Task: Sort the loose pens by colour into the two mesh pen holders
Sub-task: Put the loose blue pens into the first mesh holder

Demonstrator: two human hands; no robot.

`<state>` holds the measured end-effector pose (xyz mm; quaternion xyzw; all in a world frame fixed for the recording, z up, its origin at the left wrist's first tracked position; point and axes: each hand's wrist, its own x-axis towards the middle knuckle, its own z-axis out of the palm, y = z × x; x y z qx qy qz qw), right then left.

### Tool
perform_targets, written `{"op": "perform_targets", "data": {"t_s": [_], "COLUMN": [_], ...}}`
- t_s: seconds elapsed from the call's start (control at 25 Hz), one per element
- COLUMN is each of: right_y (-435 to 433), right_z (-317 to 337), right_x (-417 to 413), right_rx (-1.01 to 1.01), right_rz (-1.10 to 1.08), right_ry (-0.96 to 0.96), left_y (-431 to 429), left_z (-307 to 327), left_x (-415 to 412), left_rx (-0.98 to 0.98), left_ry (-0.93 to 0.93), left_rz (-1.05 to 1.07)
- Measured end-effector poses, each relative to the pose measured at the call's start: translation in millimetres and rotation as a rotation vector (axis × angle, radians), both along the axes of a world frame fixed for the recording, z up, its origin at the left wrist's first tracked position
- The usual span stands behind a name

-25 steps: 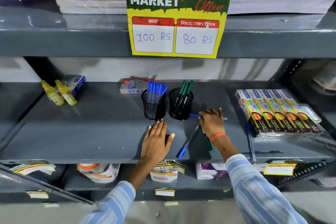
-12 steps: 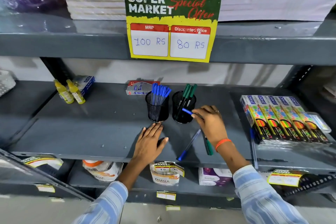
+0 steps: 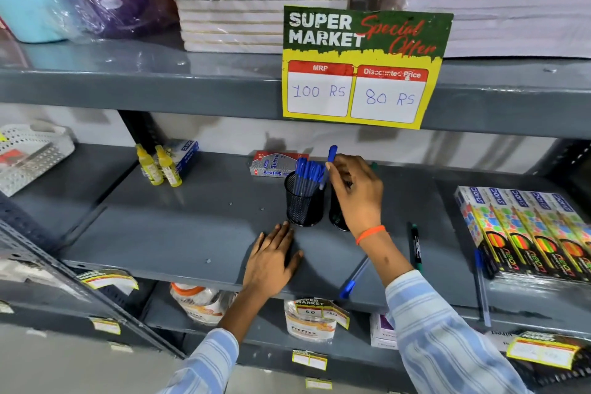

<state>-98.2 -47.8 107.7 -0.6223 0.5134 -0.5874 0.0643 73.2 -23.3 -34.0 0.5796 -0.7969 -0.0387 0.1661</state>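
Blue pen (image 3: 331, 159) pinched in right hand (image 3: 358, 192) fingertips: lower it upright into the blue-filled holder (image 3: 303, 205); left hand (image 3: 271, 261) lies flat, fingers together.

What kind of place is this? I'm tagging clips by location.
Most likely a stationery aisle in a shop: a green-and-yellow "Super Market Special Offer" price sign hangs from the grey metal shelf, small yellow price labels line the shelf edges, and boxed neon pencils sit stocked.

shelf (image 3: 179, 221) bare left of holders (image 3: 303, 201); right hand (image 3: 358, 192) covers right holder; loose pens (image 3: 415, 246) and boxes (image 3: 527, 233) crowd right.
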Motion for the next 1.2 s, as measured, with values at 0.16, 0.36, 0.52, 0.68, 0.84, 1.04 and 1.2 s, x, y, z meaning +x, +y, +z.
{"op": "perform_targets", "data": {"t_s": [0.16, 0.36, 0.52, 0.68, 0.84, 1.04, 1.2], "right_y": [-22, -37, -29, -3, 25, 37, 35], "right_z": [-12, -37, -30, -31, -39, -59, -72], "right_x": [9, 13, 9, -15, -50, -65, -64], "right_rx": [0.129, 0.443, 0.427, 0.41, 0.774, 0.939, 0.878], "right_rz": [-0.038, -0.054, -0.057, 0.043, 0.34, 0.529, 0.541], "right_ry": [0.012, 0.029, 0.036, 0.024, 0.506, 0.835, 0.803], "left_y": [0, -1, -1, -1, -1, -1, 1], "left_z": [-1, -2, -2, -5, -6, -6, -3], "left_x": [0, 0, 0, 1, 1, 1, 0], "left_rx": [-0.008, -0.028, -0.031, -0.034, -0.048, -0.032, -0.029], "left_ry": [-0.009, -0.016, -0.017, -0.011, 0.025, 0.02, 0.028], "left_rz": [0.007, 0.011, 0.012, 0.005, 0.007, 0.0, 0.003]}}
